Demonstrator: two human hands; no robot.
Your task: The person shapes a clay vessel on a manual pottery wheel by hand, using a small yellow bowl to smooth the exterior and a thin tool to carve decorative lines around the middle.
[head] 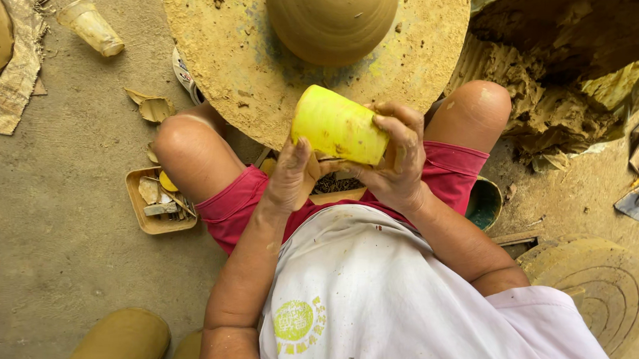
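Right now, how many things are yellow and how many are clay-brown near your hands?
Yellow: 1, the yellow cup held by the left hand and right hand
Clay-brown: 2, the clay dome and the round wheel
Total: 3

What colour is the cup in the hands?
Bright yellow cup, smudged with clay; head view.

Round clay-crusted wheel (259, 68) just beyond the hands, carrying a domed clay form (331, 20). Dirt floor (59, 238): shallow tray of scraps (154, 203) left of the left hand (291, 177), plastic cup (91, 26) lying far beyond-left, dry leaf (154, 107) between.
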